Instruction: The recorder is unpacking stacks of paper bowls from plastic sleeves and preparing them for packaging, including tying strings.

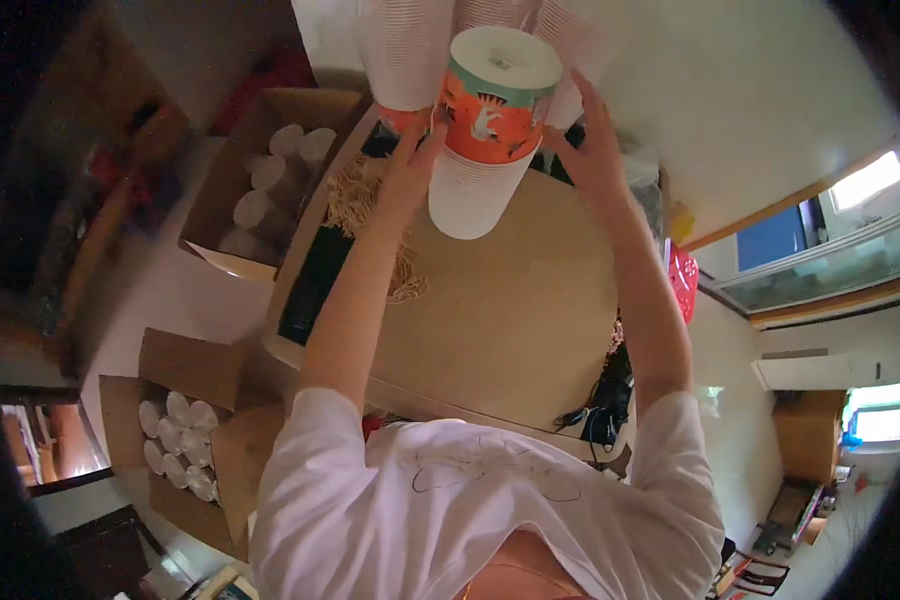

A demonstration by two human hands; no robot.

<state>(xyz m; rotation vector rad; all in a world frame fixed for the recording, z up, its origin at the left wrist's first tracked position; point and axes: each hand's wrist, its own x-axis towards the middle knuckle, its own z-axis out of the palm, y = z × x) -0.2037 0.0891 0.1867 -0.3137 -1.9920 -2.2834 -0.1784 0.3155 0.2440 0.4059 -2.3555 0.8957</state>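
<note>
Both hands are raised over the table around a stack of paper cups point(490, 110). The top cup is printed orange and teal, and its white base faces me. Plain white ribbed cups point(468, 200) hang below it. My left hand point(415, 165) presses the stack's left side with thumb and fingers. On the stack's right side is my right hand point(590, 150), thumb against the printed cup and fingers spread upward. More white cup stacks point(405, 50) stand just behind, partly hidden.
A brown cardboard-covered table point(510, 310) lies under my arms, with a tan pile of shredded filler point(355, 200) and a black flat object point(310, 285) on its left side. Open cartons of white cups point(260, 190) point(180, 440) sit on the floor at left. A red basket point(682, 280) and black cables point(595, 410) are at right.
</note>
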